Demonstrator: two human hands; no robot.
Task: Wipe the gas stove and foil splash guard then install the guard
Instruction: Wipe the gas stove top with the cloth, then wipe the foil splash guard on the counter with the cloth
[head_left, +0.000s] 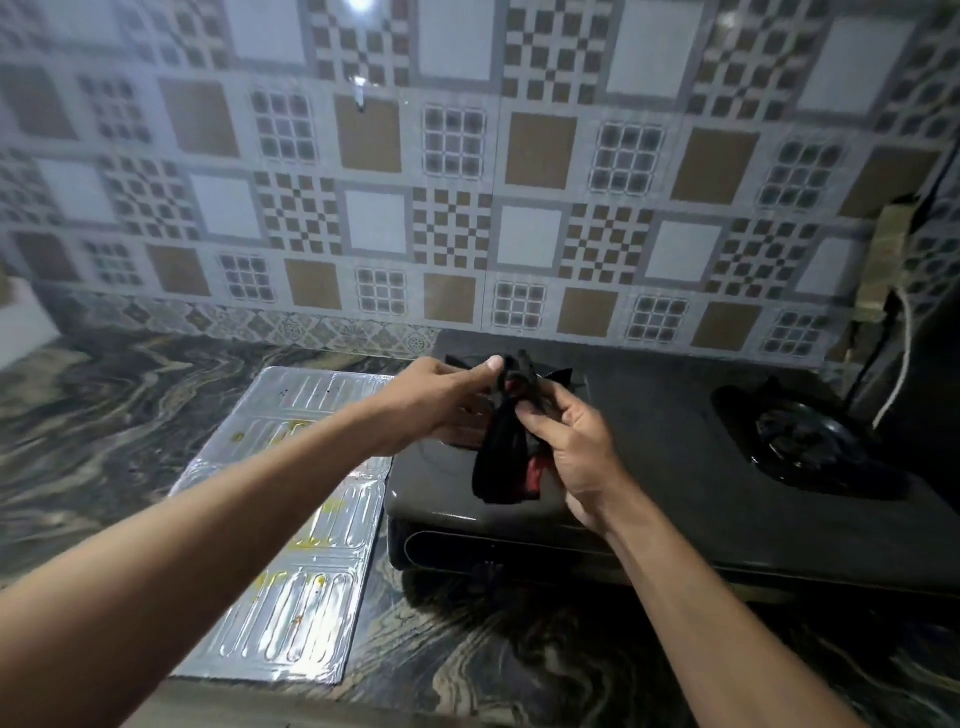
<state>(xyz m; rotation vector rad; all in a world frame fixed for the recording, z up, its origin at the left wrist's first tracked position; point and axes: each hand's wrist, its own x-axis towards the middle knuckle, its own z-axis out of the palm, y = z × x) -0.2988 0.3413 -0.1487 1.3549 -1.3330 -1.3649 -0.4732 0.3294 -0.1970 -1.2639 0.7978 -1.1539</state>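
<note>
Above a black gas stove (675, 467), a person's left hand (441, 400) and right hand (566, 441) both pinch a dark cloth (506, 457), fingers closed on its upper folds while the rest hangs limp over the stove's left side; a patch of red shows among the black folds. The cloth looks soft and light, likely to bunch easily, and is probably best balled into one palm for wiping. The foil splash guard (291, 545) lies flat on the marbled countertop (104, 415), just beside the stove's left edge, not yet installed; its silver surface is ribbed with pressed grooves, shiny, and spotted with yellowish stains. It appears thin and light, prone to creasing or denting under pressure; holding it by two opposite edges and wiping gently along the ribs would seem wisest. The stove top is glossy, with a burner (810, 441) at the right; behind it stands a patterned tile wall (467, 182).
</note>
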